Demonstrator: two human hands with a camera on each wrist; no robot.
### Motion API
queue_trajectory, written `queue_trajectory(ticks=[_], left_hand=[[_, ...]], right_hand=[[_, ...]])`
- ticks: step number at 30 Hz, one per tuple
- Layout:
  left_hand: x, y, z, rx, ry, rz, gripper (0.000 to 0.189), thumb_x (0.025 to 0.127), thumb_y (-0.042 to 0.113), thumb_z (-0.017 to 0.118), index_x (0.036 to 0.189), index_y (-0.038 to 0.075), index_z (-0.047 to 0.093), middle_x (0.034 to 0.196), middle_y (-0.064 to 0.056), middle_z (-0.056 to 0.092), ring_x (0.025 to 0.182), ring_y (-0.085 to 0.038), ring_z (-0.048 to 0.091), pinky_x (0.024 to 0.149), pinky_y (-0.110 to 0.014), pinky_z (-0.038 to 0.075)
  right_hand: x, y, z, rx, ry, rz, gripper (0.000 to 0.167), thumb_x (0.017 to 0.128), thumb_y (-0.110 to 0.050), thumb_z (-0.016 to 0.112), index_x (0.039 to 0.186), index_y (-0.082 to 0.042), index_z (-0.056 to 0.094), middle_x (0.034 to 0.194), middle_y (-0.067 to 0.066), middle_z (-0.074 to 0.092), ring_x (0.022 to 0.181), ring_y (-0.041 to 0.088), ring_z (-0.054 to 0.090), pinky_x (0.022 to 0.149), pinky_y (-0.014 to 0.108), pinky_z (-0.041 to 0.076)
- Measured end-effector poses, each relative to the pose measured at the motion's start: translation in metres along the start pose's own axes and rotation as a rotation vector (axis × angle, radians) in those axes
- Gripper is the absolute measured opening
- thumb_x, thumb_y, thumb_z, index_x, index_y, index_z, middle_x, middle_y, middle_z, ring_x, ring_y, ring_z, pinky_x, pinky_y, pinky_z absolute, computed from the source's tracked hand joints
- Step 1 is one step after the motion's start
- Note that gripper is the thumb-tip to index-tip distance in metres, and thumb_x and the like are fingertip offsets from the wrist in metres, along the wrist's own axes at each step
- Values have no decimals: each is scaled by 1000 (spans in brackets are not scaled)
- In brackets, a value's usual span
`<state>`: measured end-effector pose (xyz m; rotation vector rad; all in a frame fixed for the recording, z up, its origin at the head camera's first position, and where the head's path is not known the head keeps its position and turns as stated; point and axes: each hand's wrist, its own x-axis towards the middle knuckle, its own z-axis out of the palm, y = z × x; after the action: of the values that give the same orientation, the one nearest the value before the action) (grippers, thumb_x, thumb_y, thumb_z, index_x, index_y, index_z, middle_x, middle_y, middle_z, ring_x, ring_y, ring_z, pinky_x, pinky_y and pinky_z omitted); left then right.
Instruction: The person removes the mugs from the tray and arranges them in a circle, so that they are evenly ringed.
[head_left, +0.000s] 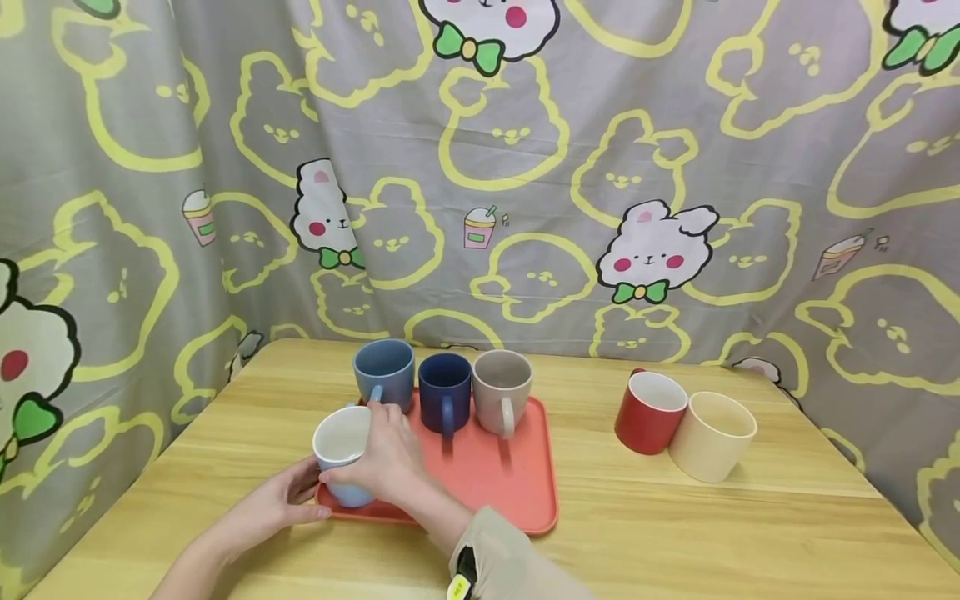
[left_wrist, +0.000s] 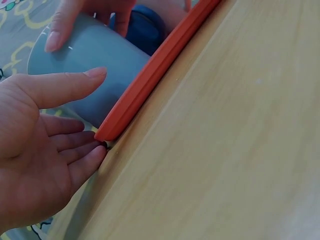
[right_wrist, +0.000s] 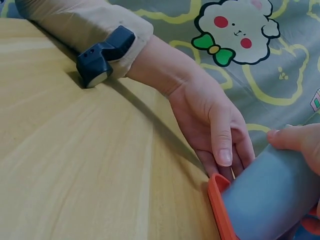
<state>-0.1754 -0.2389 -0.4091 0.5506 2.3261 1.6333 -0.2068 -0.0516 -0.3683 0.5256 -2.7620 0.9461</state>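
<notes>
Head view: light blue mug between two hands, the right one on it

Patterned curtain point(head_left: 525, 287) behind; wooden desk point(head_left: 637, 533) below. Red tray point(head_left: 517, 492) lies on the desk, nearest the person's left and middle. Three mugs stand along its far side: grey-blue mug point(head_left: 385, 371), navy mug point(head_left: 446, 396), taupe mug point(head_left: 501, 392), handles toward the person. Off to the right, on the desk itself, red mug point(head_left: 651, 417) and cream mug point(head_left: 711, 442) stand side by side.

Light blue mug point(head_left: 339, 454) at the tray's near left corner, in front of the grey-blue mug. Long axis upright, mouth up; base partly behind the tray rim, so its exact seating cannot be told.

Right hand point(head_left: 390, 454) nearer: reaches in from the mug's right, pinching its wall, thumb on the near side, other fingers beyond. Left hand point(head_left: 285, 498) just left of the mug, thumb and fingers spread apart, fingertips at the tray corner. Judgement: the mug's position turns on the right hand's pinch, with the left as guard at the corner.
</notes>
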Motion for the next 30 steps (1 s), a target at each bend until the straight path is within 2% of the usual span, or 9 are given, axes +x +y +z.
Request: queue_trajectory(ticks=[8, 16, 18, 20, 23, 25, 30], left_hand=[[0, -2, 0, -6, 13, -12, 84, 85, 11, 66, 136, -23, 9, 138, -44, 17, 127, -53, 23, 89, -9, 36], [0, 0, 0, -19, 8, -33, 85, 84, 13, 67, 138, -20, 9, 140, -43, 17, 129, -52, 21, 91, -10, 36], [0, 0, 0, -10, 4, -32, 84, 85, 12, 66, 137, -21, 9, 139, -43, 16, 128, -53, 22, 95, -17, 39], [0, 0, 0, -5, 6, -40, 84, 85, 13, 66, 138, -21, 9, 140, -42, 17, 128, -52, 24, 95, -19, 39], [0, 1, -1, -8, -4, -24, 83, 86, 11, 64, 137, -21, 7, 139, -43, 16, 126, -54, 25, 94, -17, 39], [0, 2, -2, -21, -7, -29, 83, 86, 11, 65, 138, -20, 8, 140, -42, 16, 127, -53, 25, 90, -11, 37], [0, 2, -2, -38, -21, -26, 82, 87, 10, 64, 138, -20, 8, 141, -41, 14, 127, -54, 23, 89, -10, 36]], right_hand=[[-2, -2, 1, 27, -5, -16, 84, 53, -46, 86, 121, -14, 49, 94, -7, 53, 91, 10, 48, 73, 22, 42], [-4, 10, -1, 162, -24, -66, 82, 54, -44, 86, 121, -15, 49, 99, -7, 53, 91, 8, 47, 74, 23, 42], [-4, 14, -4, 186, -24, -81, 82, 54, -44, 86, 121, -15, 49, 100, -7, 53, 92, 8, 47, 75, 24, 42], [-5, 17, -8, 198, -21, -96, 81, 54, -42, 87, 120, -16, 49, 100, -7, 53, 92, 8, 47, 75, 25, 42], [-6, 18, -17, 228, -22, -106, 79, 53, -40, 87, 119, -17, 50, 100, -7, 54, 92, 8, 48, 75, 26, 42], [-7, 19, -23, 251, -33, -108, 79, 54, -39, 88, 119, -17, 49, 101, -7, 54, 93, 9, 48, 75, 26, 43], [-14, 21, -39, 306, -65, -111, 81, 54, -36, 89, 122, -19, 48, 103, -9, 53, 93, 7, 49, 74, 26, 44]])
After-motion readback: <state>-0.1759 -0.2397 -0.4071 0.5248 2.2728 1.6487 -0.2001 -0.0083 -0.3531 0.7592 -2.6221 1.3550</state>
